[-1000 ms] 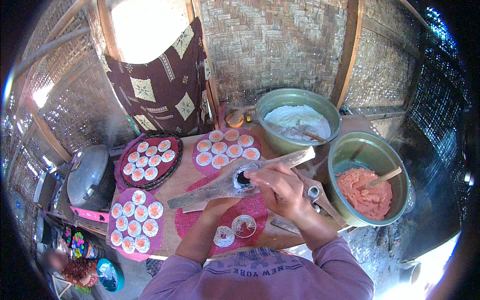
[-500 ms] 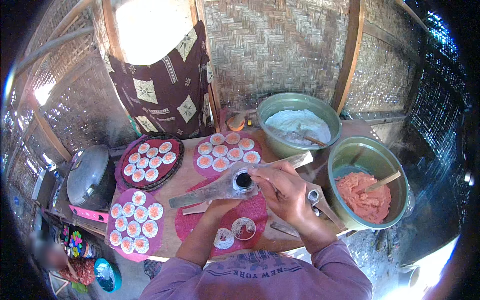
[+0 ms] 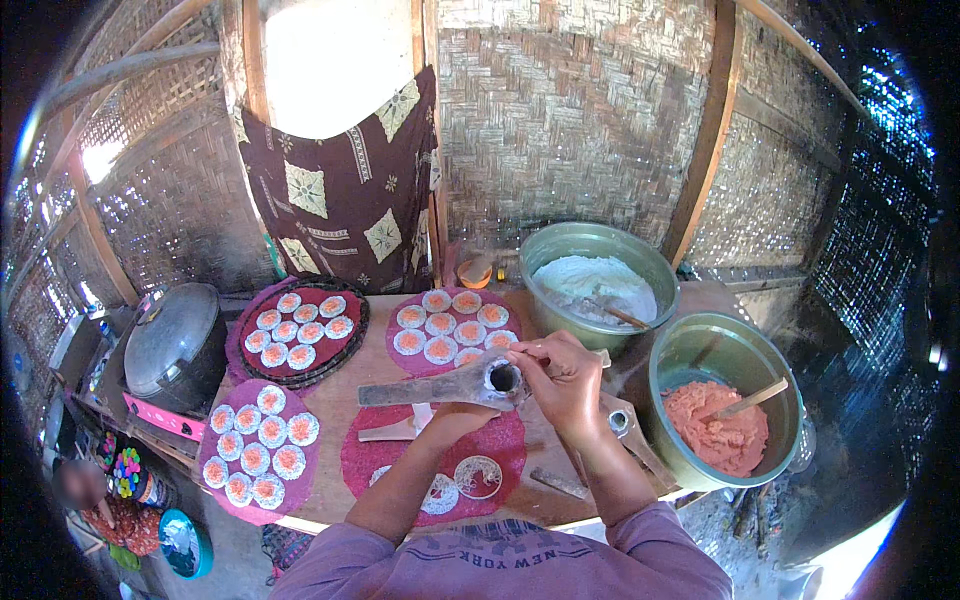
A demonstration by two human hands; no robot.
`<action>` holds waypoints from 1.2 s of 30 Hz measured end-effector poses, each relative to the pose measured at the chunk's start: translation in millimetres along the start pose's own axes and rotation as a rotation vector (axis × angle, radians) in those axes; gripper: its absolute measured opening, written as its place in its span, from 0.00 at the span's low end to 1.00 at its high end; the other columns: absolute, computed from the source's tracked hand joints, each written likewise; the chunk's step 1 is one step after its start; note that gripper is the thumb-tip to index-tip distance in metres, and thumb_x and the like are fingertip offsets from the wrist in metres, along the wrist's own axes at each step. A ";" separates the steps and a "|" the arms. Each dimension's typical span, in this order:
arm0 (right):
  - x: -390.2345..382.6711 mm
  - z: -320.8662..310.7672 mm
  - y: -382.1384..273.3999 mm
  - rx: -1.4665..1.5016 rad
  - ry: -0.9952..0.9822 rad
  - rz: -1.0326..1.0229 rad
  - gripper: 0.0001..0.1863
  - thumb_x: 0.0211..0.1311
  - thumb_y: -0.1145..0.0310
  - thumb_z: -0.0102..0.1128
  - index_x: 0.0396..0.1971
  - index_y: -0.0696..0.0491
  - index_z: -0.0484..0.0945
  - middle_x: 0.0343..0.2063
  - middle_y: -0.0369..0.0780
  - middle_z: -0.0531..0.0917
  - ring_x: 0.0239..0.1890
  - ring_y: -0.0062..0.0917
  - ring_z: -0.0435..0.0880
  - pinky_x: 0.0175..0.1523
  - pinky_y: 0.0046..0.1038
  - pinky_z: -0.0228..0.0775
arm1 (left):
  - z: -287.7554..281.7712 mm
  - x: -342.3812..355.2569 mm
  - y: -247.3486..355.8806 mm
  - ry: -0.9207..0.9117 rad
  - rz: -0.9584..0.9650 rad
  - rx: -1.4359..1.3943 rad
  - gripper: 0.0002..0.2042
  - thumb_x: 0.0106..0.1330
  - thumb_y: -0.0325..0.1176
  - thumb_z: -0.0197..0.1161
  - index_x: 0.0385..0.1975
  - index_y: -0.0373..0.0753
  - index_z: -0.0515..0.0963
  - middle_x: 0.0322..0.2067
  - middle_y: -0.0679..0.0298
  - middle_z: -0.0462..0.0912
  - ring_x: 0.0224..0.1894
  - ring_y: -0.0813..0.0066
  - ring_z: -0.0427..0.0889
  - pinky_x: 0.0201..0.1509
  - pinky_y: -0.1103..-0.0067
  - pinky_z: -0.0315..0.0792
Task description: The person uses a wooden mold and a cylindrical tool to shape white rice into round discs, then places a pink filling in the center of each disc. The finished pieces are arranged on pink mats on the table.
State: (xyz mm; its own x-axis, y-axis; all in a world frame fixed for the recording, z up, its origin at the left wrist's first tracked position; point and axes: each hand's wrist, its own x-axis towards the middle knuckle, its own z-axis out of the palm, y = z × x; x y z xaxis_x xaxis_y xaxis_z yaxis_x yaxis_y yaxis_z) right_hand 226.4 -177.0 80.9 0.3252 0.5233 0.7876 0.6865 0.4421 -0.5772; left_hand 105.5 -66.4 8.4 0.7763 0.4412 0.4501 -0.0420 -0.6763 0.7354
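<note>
Bowls: two, beyond right hand (image 3: pixel 565 385).
Right hand: fingers pinched over metal mold (image 3: pixel 470 385).
Left hand (image 3: pixel 455 418): under mold, grip unclear.

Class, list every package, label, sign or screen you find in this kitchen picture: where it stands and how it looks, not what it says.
Printed lettering on shirt: bottom centre, on the person's own chest; pale letters in a curved row on purple cloth.
Colourful packet: lower left, below the table edge; small, with bright mixed spots; too blurred to tell more.
No signs or screens are in view.
</note>
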 end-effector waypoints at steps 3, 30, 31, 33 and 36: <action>-0.8 4.5 2.8 0.000 0.003 0.015 0.06 0.49 0.75 0.71 0.28 0.57 0.85 0.26 0.42 0.85 0.27 0.28 0.81 0.32 0.27 0.73 | 2.0 -1.6 1.0 0.007 0.007 -0.068 0.27 0.62 0.36 0.65 0.60 0.39 0.65 0.56 0.58 0.72 0.60 0.65 0.72 0.64 0.71 0.65; -13.4 21.2 -16.1 -0.097 0.164 -0.255 0.07 0.45 0.77 0.73 0.26 0.56 0.83 0.24 0.39 0.83 0.24 0.30 0.79 0.30 0.29 0.72 | 24.4 -7.5 -3.4 0.194 -0.117 -0.794 0.18 0.66 0.31 0.60 0.54 0.38 0.67 0.50 0.61 0.74 0.52 0.69 0.75 0.57 0.74 0.70; -13.7 21.9 -16.2 -0.092 0.172 -0.265 0.07 0.45 0.77 0.73 0.26 0.56 0.83 0.24 0.39 0.83 0.24 0.30 0.79 0.30 0.29 0.72 | 25.4 -6.4 -3.2 0.195 -0.114 -0.825 0.18 0.66 0.31 0.60 0.54 0.38 0.67 0.49 0.61 0.75 0.51 0.70 0.75 0.57 0.75 0.70; -14.1 23.0 -16.3 -0.078 0.178 -0.267 0.07 0.45 0.78 0.73 0.26 0.55 0.83 0.24 0.39 0.83 0.24 0.30 0.79 0.30 0.29 0.71 | 27.7 -4.0 -3.0 0.201 -0.110 -0.891 0.17 0.66 0.30 0.60 0.53 0.38 0.68 0.48 0.61 0.75 0.50 0.70 0.75 0.56 0.75 0.71; -14.4 24.6 -16.5 -0.082 0.199 -0.337 0.08 0.45 0.78 0.73 0.26 0.55 0.82 0.23 0.39 0.83 0.24 0.29 0.78 0.30 0.28 0.71 | 30.2 -0.5 -1.6 0.213 -0.105 -0.990 0.16 0.65 0.30 0.60 0.52 0.38 0.69 0.46 0.62 0.75 0.48 0.71 0.76 0.54 0.76 0.72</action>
State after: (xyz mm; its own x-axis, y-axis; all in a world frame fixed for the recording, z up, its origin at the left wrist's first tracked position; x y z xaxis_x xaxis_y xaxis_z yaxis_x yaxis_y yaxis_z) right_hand 194.4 -173.9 73.8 0.1871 0.2044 0.9608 0.8233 0.5010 -0.2669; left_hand 124.1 -83.3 -8.2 0.6821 0.6312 0.3693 -0.5567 0.1208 0.8219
